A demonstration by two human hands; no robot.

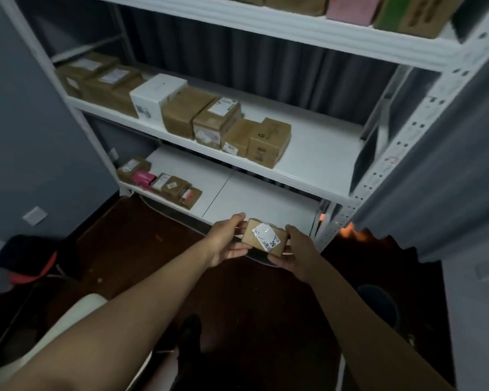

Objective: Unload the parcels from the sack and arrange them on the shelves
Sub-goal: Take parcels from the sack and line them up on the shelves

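Two bare arms reach forward from the bottom of the frame, and both hands grip one small cardboard parcel [266,237] between them. Left hand [228,240] curls its fingers around the parcel's left end, thumb on top; right hand [293,253] pinches the right end, fingers underneath. A white label with scribbled ink and printed digits covers the parcel's top face. It is held in the air just in front of the white lowest shelf [254,197], level with that shelf's front edge and above a dark floor [237,292]. Farther left on the same shelf sits a short row of small parcels [160,182], one of them pink [143,177]. One level up, the middle shelf [316,156] carries a longer line of brown boxes [226,125] running back to the left, with a white box [157,93] among them. Highest in view, the top shelf [294,29] holds more cartons, including a pink one [350,7] and a green-sided one [407,15]. Grey curtain [266,66] hangs behind the rack.
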